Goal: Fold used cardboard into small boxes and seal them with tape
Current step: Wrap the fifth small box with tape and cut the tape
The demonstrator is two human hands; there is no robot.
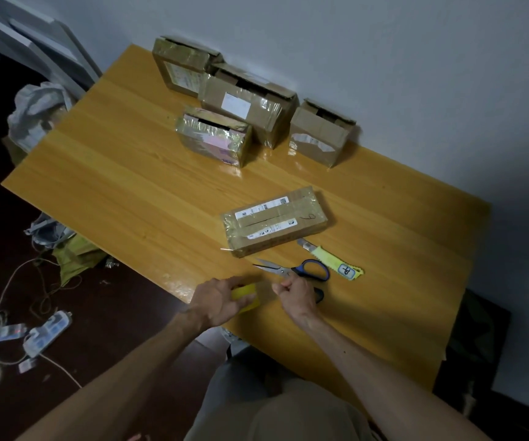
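My left hand (pixel 217 302) grips a yellow roll of tape (pixel 248 297) at the near edge of the wooden table (pixel 123 186). My right hand (pixel 295 294) pinches the free end of the tape just right of the roll. A flat taped cardboard box (pixel 276 221) with white labels lies a short way beyond my hands. Blue-handled scissors (pixel 301 270) lie between that box and my right hand, partly under it. A yellow-handled utility knife (pixel 333 261) lies to their right.
Several taped cardboard boxes (pixel 244 100) stand at the table's far side against the wall. On the dark floor to the left lie cords, a power strip (pixel 47 332) and bags. My knees are below the table's near edge.
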